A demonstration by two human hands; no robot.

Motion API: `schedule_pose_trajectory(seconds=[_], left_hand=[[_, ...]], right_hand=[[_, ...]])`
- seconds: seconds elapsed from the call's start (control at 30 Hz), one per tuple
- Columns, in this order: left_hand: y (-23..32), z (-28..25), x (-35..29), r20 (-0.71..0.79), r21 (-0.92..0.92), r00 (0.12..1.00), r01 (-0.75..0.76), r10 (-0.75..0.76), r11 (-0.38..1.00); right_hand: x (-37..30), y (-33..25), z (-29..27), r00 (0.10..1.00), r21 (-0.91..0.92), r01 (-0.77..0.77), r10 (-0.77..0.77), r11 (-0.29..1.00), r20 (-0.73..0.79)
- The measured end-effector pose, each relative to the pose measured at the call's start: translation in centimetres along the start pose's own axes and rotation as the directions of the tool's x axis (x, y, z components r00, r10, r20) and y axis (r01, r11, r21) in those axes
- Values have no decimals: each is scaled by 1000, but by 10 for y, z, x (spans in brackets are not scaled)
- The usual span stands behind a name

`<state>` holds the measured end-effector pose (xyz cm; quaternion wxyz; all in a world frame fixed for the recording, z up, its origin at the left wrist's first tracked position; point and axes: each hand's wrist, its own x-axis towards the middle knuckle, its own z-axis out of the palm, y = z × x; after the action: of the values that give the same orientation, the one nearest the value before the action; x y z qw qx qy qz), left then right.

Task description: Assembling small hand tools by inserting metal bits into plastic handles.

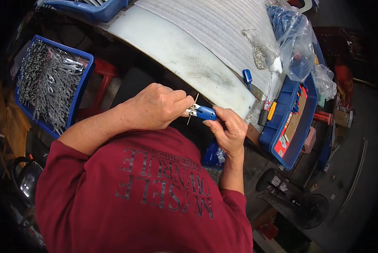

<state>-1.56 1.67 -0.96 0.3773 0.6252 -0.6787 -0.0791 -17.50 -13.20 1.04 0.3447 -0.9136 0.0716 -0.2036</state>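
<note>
In front of my chest, both hands hold one small blue-and-silver tool part [206, 113]. My left hand [161, 106] is closed, its thumb and fingers pinching the silver metal end. My right hand [230, 130] grips the rounded blue end between thumb and fingers. A thin metal rod [188, 121] sticks out crosswise near the metal end; whether it is fixed to the part I cannot tell. The part is held just off the near edge of the pale work board [172, 50]. A similar blue piece [247, 76] lies on the bench beyond my right hand.
At left, a blue bin [82, 82] holds many metal pieces beside a red stool [106, 69]. On the right are a screwdriver [264, 114], a yellow-handled tool [272, 111], a blue tray [296, 149] and clear plastic bags [298, 50]. Small metal parts [259, 58] lie on white foam sheeting [222, 25].
</note>
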Motion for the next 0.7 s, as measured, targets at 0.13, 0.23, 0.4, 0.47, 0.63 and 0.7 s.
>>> schedule_pose_trajectory(seconds=[0.13, 0.23, 0.4, 0.47, 0.63, 0.7], left_hand=[[0, 0, 0, 10, 20, 1000, 0, 0, 1000], [-1, 2, 0, 3, 16, 1000, 1, -1, 1000], [1, 2, 1, 20, -15, 1000, 1, -1, 1000], [1, 3, 1, 10, -17, 1000, 7, -7, 1000], [0, 2, 1, 17, 0, 1000, 10, -10, 1000], [1, 1, 1, 22, 15, 1000, 17, -18, 1000]], right_hand=[[-1, 1, 0, 1000, -5, 13, -13, 1000, 9], [-1, 2, 0, 1000, -5, 9, -9, 1000, 23], [0, -2, 0, 999, -5, -2, 2, 1000, 47], [1, -2, -2, 991, 1, -91, 90, 996, 97], [5, -6, 2, 995, 36, -82, 80, 996, 53], [4, -5, 3, 995, 63, -95, 93, 993, 45]])
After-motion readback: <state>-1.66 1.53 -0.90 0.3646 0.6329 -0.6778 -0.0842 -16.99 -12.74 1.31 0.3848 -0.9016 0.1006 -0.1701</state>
